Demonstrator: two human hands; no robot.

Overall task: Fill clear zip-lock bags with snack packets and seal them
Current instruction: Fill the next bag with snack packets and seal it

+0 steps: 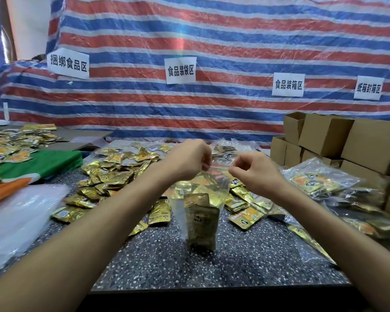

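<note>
Between left hand [187,161] and right hand [254,173], the bag [202,221] is upright (zip uppermost).

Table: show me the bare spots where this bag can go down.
Bare tabletop runs along the near edge, around the held bag, between the plastic stack and the filled bags. Crowded: loose packets behind, boxes far right.

I get one wide-angle view, worn on the person's head, looking forward and down across the speckled table [234,266]. It sits close above both forearms [95,228], with the left hand [187,161] and right hand [254,174] near the middle, and faces the striped tarp [212,41] hung behind the table.
</note>
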